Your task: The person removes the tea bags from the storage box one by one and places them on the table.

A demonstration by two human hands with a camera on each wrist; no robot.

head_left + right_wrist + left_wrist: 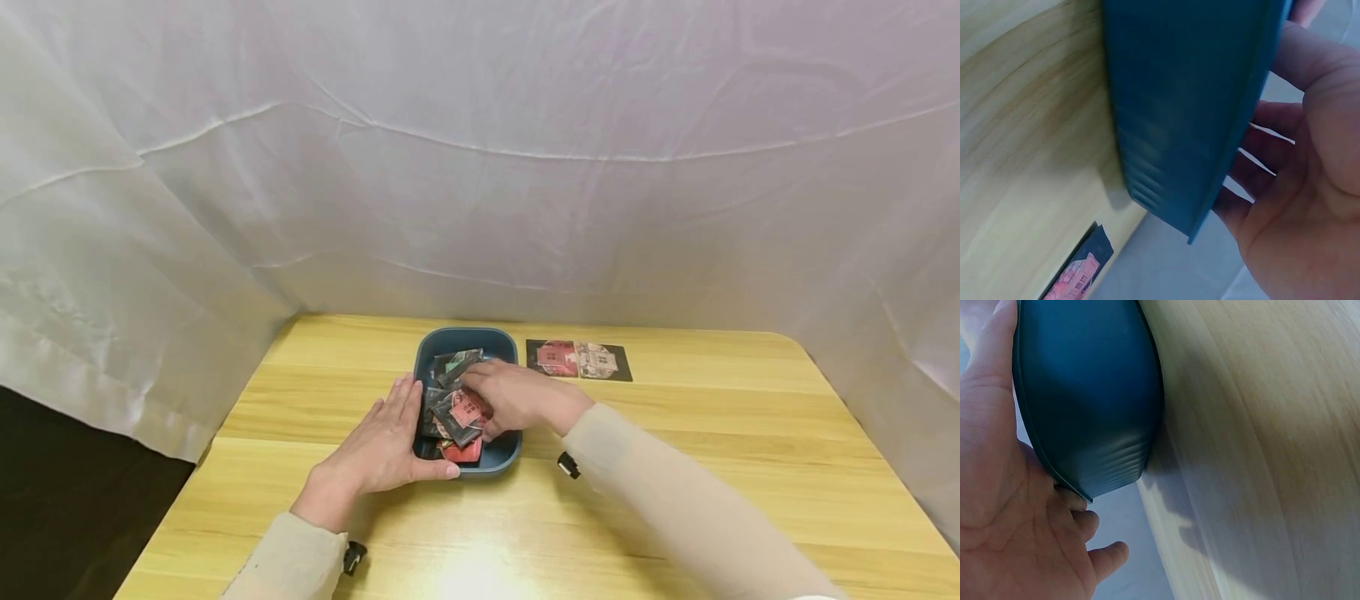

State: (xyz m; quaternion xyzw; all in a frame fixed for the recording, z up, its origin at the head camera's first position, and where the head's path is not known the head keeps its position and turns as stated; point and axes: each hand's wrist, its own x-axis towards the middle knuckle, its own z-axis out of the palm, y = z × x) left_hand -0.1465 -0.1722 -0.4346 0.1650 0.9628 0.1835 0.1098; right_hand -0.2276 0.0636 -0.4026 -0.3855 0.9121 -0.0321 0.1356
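A dark blue bin (512, 461) with rounded corners stands on the table, holding several flat sachets. One black sachet with a pink label (465, 410) lies on top of the pile; a red sachet (462, 451) shows at the near end. My left hand (381, 444) rests against the bin's left side, fingers straight along the rim and thumb along the near edge. My right hand (517, 397) reaches over the right rim, its fingers and thumb bent down among the sachets. Whether they pinch one cannot be made out; the bin wall hides the fingertips in the right wrist view.
Two flat sachets lie side by side right of the bin near the table's back edge: a black-and-red sachet (552, 358) and a black-and-cream sachet (603, 362). The wooden table (712, 417) is bounded by a pale curtain (480, 208) behind and at both sides.
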